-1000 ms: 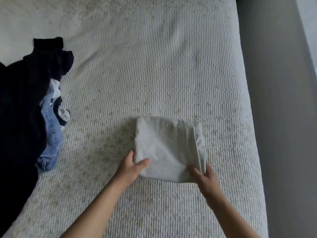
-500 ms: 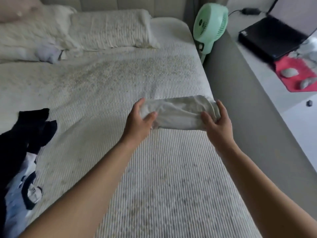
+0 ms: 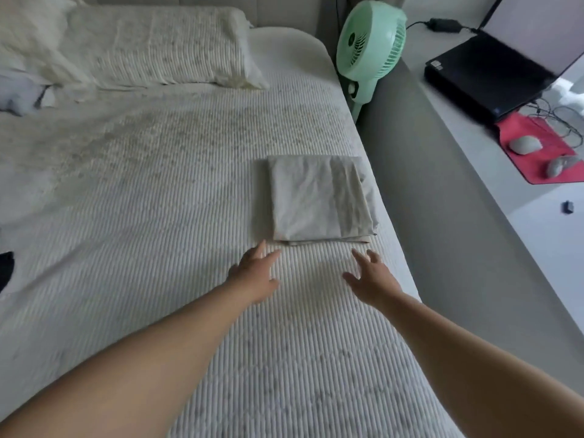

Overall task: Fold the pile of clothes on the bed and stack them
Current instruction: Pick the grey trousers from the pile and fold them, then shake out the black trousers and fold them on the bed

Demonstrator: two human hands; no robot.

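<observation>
Folded grey cloth (image 3: pixel 319 199) lay flat on the bed (image 3: pixel 158 200), near the bed's right edge and roughly level with the middle of the mattress. It sat as a neat rectangle, though a few layer ends poked out unevenly at its near right corner. Both hands hovered just short of it, holding nothing. The left hand (image 3: pixel 254 275) had its fingers straight and loosely spread, with the fingertips just beside the cloth's near left corner. The right hand (image 3: pixel 371 278) was also spread wide and stood a little apart from the near right corner.

Only a dark scrap of clothing (image 3: pixel 6 268) showed at the far left edge of the view, so the rest of the pile was mostly out of sight, and most of the task probably remained.

The main risk was position. With the cloth this close to the mattress edge, a stack built on it could lean and slide off toward the floor, especially if later pieces landed off-centre. The loose layers at the near right corner could also spring open if a hand brushed them. A green fan (image 3: pixel 371 42) stood beyond the bed's corner; whether it was running could not be told, but a draught could lift light fabric.
</observation>
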